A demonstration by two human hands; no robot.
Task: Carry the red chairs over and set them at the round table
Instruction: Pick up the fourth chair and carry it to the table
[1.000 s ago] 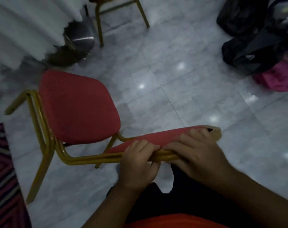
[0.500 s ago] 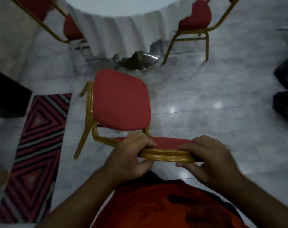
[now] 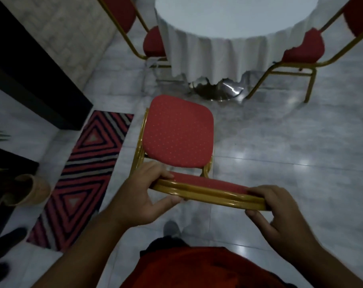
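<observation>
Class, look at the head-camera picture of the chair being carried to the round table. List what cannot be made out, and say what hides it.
1. Carried chair: its legs, hidden under the seat.
2. Round table: far side cut off by the top edge; the white tablecloth covers most of its base.
3. Left chair and right chair: backs cut off by the frame edges.
4. Left hand and right hand: whether the grip bears the chair's weight.

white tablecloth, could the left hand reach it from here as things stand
Probably not: the left hand grips the chair backrest, and the seat lies between it and the tablecloth.
</observation>
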